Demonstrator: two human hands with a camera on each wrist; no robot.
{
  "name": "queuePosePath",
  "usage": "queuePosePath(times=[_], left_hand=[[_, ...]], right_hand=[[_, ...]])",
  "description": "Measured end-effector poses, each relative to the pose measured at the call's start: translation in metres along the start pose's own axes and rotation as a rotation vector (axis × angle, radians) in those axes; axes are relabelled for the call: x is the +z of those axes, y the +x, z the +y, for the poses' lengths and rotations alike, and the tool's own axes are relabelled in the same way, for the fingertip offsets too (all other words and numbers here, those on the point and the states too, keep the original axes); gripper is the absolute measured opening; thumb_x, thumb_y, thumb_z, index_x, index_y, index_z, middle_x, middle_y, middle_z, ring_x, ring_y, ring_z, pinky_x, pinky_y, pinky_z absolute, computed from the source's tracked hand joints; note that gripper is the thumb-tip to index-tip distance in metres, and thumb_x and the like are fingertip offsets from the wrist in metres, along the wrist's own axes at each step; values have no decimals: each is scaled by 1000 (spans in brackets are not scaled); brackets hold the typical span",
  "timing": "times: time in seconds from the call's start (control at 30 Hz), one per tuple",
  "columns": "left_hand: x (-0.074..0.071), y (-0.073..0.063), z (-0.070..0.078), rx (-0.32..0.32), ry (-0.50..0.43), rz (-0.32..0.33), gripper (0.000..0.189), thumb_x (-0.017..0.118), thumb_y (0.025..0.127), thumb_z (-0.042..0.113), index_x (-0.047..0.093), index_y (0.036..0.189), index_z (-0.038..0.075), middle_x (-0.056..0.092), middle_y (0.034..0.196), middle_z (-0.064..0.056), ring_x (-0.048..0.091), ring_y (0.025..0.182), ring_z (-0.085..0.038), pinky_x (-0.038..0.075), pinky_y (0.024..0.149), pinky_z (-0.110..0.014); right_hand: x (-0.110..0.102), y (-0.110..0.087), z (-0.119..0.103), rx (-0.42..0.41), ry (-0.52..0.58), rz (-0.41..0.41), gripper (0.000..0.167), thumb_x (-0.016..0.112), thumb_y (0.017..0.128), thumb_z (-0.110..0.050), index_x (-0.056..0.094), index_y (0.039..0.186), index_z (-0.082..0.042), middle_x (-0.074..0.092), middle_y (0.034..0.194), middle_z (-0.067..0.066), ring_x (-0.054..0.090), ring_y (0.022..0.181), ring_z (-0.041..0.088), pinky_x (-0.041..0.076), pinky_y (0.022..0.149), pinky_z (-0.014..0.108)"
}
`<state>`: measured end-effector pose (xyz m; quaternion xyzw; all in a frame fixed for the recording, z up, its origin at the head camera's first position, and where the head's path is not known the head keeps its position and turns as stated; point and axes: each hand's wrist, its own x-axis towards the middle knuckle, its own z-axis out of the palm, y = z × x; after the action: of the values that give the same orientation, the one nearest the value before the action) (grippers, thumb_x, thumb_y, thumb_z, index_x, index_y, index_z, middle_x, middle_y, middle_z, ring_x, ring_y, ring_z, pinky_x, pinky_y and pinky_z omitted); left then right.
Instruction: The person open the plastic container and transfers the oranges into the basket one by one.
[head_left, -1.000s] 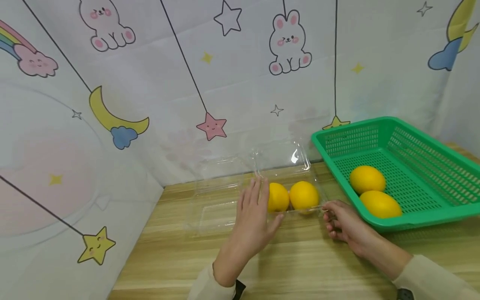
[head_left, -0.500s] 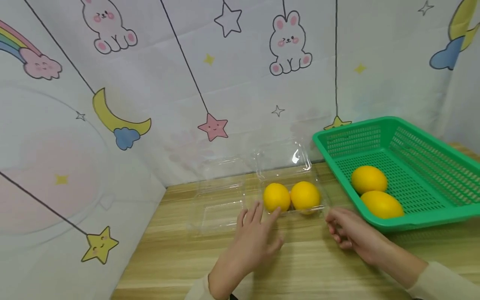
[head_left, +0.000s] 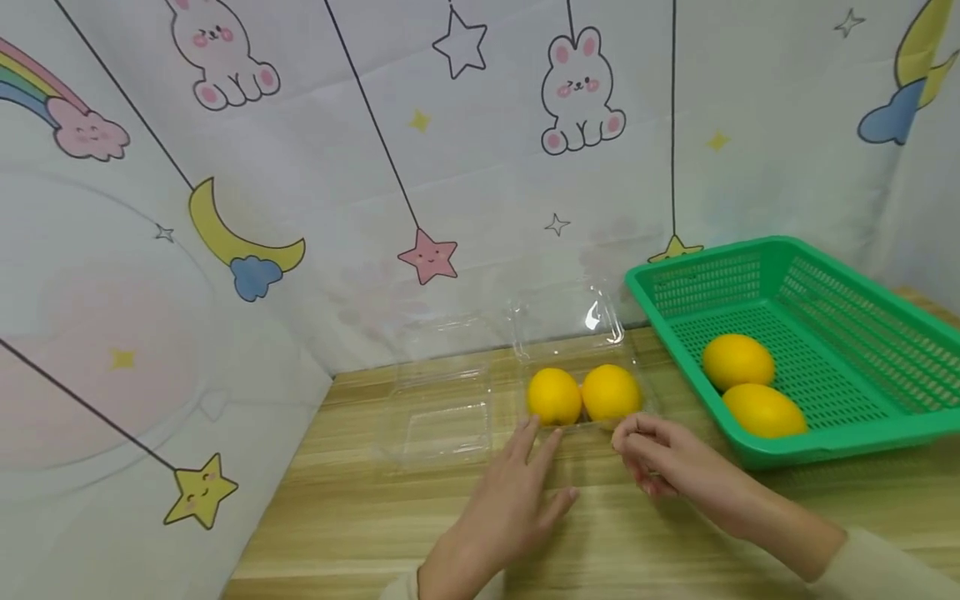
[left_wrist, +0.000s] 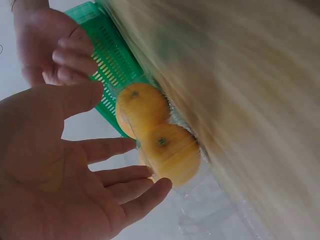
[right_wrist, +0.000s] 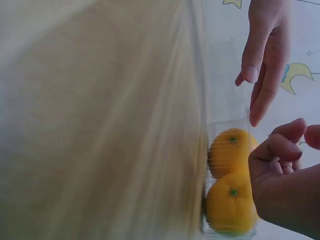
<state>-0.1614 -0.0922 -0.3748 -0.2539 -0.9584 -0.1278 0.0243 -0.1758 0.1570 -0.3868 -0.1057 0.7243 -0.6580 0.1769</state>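
Note:
Two oranges [head_left: 553, 397] sit side by side in a clear plastic clamshell box [head_left: 577, 340], whose lid stands raised behind them. In the left wrist view, green stem ends show on both oranges [left_wrist: 172, 156], with more orange peel behind them. My left hand [head_left: 504, 508] is spread palm down in front of the box, fingertips near the front wall by the left orange. My right hand [head_left: 671, 462] is at the box's front right, its fingers loosely curled with nothing visible between them. In the right wrist view the right hand [right_wrist: 285, 170] overlaps the edge of the oranges.
A second clear plastic box [head_left: 446, 417] stands open on the wooden table [head_left: 337, 500], left of the first. A green mesh basket [head_left: 832, 433] at the right holds two orange fruits [head_left: 763, 410]. A white printed cloth [head_left: 480, 167] hangs behind.
My left hand has drawn back from the left orange toward the table's front. My right hand has moved left from the box's right corner to its front wall.

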Motion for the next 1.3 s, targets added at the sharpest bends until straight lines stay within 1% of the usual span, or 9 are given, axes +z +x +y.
queuePosePath(times=[0.1, 0.3, 0.4, 0.47, 0.6, 0.8, 1.03, 1.13, 1.3], left_hand=[[2, -2, 0, -5, -13, -5, 69, 67, 104, 42, 46, 160, 9, 33, 170, -20, 35, 157, -35, 38, 121, -56], [4, -1, -2, -4, 19, -10, 77, 65, 105, 45, 34, 166, 10, 32, 171, -17, 35, 157, -34, 40, 119, -59], [4, 0, -3, -4, 38, -25, 78, 62, 106, 48, 32, 168, 12, 31, 172, -15, 34, 157, -35, 41, 117, -63], [4, 1, -5, -3, 52, -38, 77, 59, 106, 51, 32, 168, 13, 30, 172, -14, 33, 157, -34, 42, 116, -64], [4, 1, -8, 5, 61, -52, 75, 54, 108, 54, 32, 168, 16, 28, 174, -12, 31, 159, -33, 41, 116, -63], [5, 4, -9, 60, 98, -43, 68, 51, 110, 49, 33, 168, 17, 28, 173, -11, 31, 158, -32, 44, 115, -61], [4, 4, -12, 83, 130, -29, 68, 57, 109, 45, 37, 166, 14, 34, 170, -13, 35, 155, -34, 49, 110, -60], [5, 4, -15, 81, 123, -37, 69, 57, 109, 46, 36, 167, 15, 35, 169, -12, 35, 155, -34, 50, 109, -60], [7, 4, -18, 100, 114, -13, 69, 60, 107, 46, 38, 166, 15, 38, 167, -11, 36, 155, -33, 51, 108, -59]], right_hand=[[4, 7, -8, -78, -2, 22, 30, 57, 110, -27, 54, 121, 1, 57, 87, 8, 53, 70, 16, 44, 58, 25], [15, 26, -27, -167, -58, 179, 36, 61, 107, -22, 54, 132, 3, 64, 102, 13, 64, 88, 25, 55, 72, 29], [21, 39, -31, -211, -101, 242, 37, 64, 107, -23, 56, 134, 1, 64, 113, 14, 66, 97, 31, 58, 78, 32], [25, 48, -32, -251, -157, 286, 37, 66, 106, -25, 59, 133, 0, 65, 119, 14, 66, 103, 31, 58, 84, 32], [27, 65, -31, -323, -274, 357, 35, 68, 105, -23, 63, 130, 0, 67, 123, 16, 65, 112, 31, 55, 97, 41], [23, 78, -29, -411, -476, 422, 31, 71, 101, -19, 67, 124, 1, 70, 121, 17, 63, 116, 36, 51, 103, 57], [15, 94, -29, -492, -776, 383, 33, 74, 98, -23, 70, 127, -9, 68, 129, 14, 60, 125, 41, 39, 110, 67], [9, 101, -24, -495, -868, 350, 38, 76, 96, -23, 70, 131, -11, 66, 134, 15, 56, 129, 43, 35, 112, 69], [2, 107, -23, -451, -972, 214, 52, 78, 97, -31, 65, 144, -13, 59, 150, 16, 54, 137, 45, 39, 114, 69]])
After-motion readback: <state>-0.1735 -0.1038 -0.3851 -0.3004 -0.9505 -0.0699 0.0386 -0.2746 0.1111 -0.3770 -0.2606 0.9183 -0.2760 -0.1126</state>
